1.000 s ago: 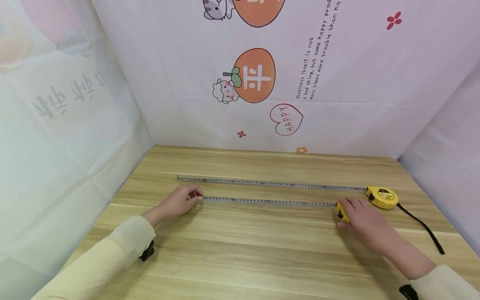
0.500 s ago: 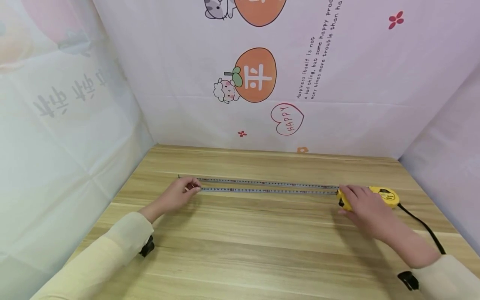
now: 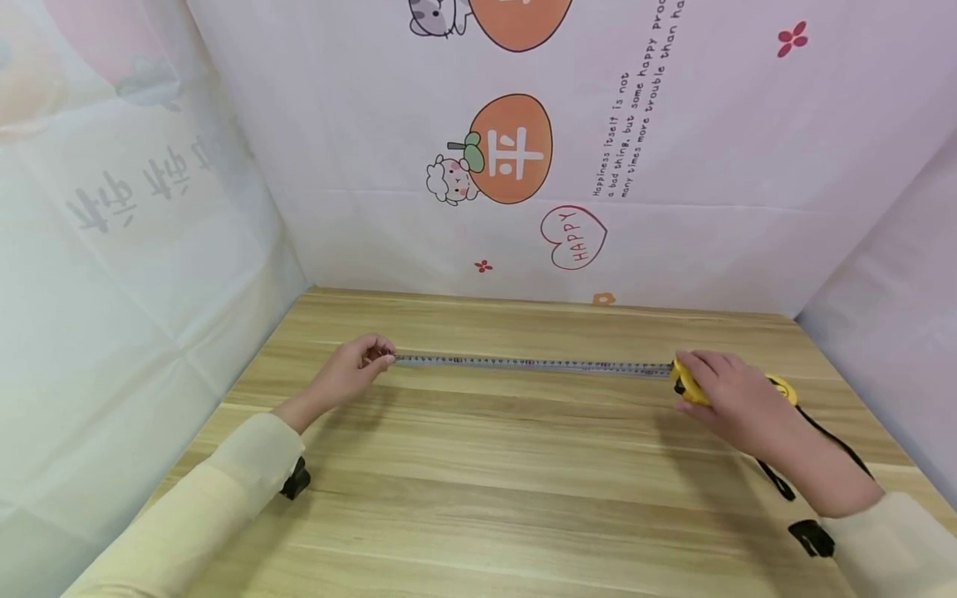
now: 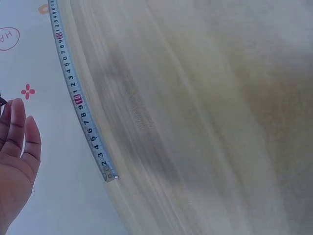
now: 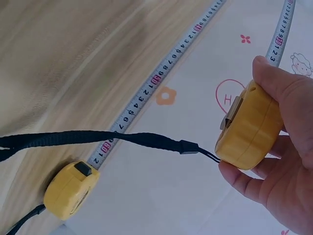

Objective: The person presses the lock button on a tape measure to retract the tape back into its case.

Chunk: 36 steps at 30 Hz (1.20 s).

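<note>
My right hand grips a yellow tape measure by its case, thumb along the top near the mouth. From that case the silver blade runs out to the left, pulled straight. At its far end my left hand pinches the tip between thumb and fingers, the tip mostly hidden. A second yellow tape measure lies on the table, its blade also drawn out, with the metal end hook showing. In the head view the held blade overlaps the lying one, covering most of it.
A black strap hangs from the held case across the right wrist view. The wood-grain table ends at a printed white cloth behind. Cloth also hangs at both sides.
Both hands have moved away from me, toward the table's back, and up, carrying the stretched tape measure until its blade overlaps the lying one. The second tape measure has stayed put.
</note>
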Tool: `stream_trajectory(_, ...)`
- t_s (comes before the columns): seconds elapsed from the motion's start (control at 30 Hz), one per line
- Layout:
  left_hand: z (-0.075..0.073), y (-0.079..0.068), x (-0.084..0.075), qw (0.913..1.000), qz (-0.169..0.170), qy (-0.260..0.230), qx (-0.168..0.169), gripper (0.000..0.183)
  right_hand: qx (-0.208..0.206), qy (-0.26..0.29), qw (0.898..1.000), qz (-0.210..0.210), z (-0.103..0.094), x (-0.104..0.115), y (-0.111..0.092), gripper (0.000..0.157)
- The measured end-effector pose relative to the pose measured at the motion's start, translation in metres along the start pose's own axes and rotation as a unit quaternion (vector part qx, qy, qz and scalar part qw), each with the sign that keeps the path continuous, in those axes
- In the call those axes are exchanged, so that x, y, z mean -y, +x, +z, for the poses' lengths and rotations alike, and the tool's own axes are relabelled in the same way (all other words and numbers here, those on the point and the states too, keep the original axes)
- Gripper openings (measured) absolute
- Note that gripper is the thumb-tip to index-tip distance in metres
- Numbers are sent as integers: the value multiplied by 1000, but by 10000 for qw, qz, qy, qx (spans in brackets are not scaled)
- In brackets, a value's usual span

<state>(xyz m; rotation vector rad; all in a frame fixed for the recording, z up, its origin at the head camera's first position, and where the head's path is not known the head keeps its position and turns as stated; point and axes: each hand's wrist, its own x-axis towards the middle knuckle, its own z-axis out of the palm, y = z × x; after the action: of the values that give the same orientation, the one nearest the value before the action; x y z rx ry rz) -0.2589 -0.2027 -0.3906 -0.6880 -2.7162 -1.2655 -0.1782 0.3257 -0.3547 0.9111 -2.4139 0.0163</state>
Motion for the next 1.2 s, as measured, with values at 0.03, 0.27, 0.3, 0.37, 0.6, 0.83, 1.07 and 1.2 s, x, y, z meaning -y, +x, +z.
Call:
stream_trajectory(0.03, -1, 0, 0, 10000, 16, -13, -26, 13, -28, 12, 10000, -10, -1, -1, 1, 88)
stream_trajectory(0.27, -3, 2, -2, 9999, -78, -79, -120, 11, -138, 73, 9999, 21, -3, -3, 3, 89)
stream_trajectory(0.3, -4, 2, -3, 9998, -104, -95, -117, 11, -158, 75, 9998, 16, -3, -3, 4, 89)
stream_trajectory(0.37, -4, 2, -4, 9998, -140, -97, -103, 11, -180, 85, 9998, 31, -3, -3, 4, 89)
stream_trajectory(0.6, -5, 1, -4, 9997, -137, -114, -142, 13, -145, 78, 9998, 87, -7, -3, 5, 89)
stream_trajectory(0.83, -6, 2, -3, 9998, -105, -46, -176, 12, -96, 157, 9998, 72, -10, -2, 6, 79)
stream_trajectory(1.07, -7, 3, -5, 9997, -158, -67, -150, 11, 36, 138, 9998, 112, -10, -1, 6, 73)
stream_trajectory(1.2, -8, 3, -6, 9998, -75, -47, -183, 12, 67, 167, 9998, 83, -10, 0, 6, 70)
